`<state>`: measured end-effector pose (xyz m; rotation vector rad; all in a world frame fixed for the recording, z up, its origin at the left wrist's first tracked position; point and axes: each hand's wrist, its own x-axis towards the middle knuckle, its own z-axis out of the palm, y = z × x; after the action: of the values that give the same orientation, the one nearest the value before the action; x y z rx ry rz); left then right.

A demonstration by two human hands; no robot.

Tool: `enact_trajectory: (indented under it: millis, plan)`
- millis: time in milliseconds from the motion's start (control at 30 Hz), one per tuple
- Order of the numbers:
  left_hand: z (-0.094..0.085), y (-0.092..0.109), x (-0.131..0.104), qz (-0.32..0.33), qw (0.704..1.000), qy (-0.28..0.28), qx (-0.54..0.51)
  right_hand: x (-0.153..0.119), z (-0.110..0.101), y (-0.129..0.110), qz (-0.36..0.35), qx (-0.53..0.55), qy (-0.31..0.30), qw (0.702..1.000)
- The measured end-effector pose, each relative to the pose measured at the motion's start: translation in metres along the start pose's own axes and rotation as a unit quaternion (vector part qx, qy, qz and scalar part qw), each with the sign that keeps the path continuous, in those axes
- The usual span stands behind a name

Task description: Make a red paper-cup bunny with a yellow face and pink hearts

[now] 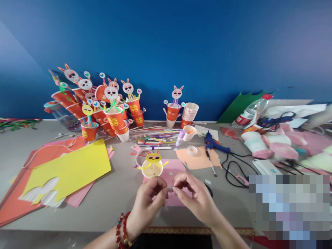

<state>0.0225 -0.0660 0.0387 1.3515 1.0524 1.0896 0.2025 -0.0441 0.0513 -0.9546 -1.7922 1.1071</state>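
My left hand [153, 195] and my right hand [190, 190] meet over a pink paper sheet [178, 166]. Both are closed in a pinch, fingertips nearly touching around a tiny pale piece [170, 188] too small to name. Just beyond my left hand stands a paper cup [152, 169], seen from above, with a yellow rabbit face [153, 158] at its rim and yellow arms spread to the sides. A small white square [170, 173] lies on the pink sheet.
Decorated red cups [113, 121] crowd the back left; stacked cups [190, 112] stand by the wall. A blue glue gun [216, 143], pen [211, 160] and tape roll [192, 150] lie right, near black cables [228, 169]. Yellow paper [75, 169] covers the left; a bottle [252, 110] leans back right.
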Motion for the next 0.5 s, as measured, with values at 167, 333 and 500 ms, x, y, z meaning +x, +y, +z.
enact_trajectory:
  millis: [167,333,500]
  plan:
    - [0.0019,-0.0061,0.0004,-0.009,1.0,0.004,-0.025,-0.0022,0.0005,0.0024,-0.006,-0.027,-0.004,1.0]
    - [0.0028,-0.0064,0.002,-0.011,0.999,0.004,-0.04,0.0001,0.0006,0.0007,-0.049,-0.099,0.007,0.994]
    - [0.0024,-0.0091,0.0023,-0.009,0.999,0.019,-0.033,0.0049,0.001,0.0001,-0.141,-0.225,0.026,0.964]
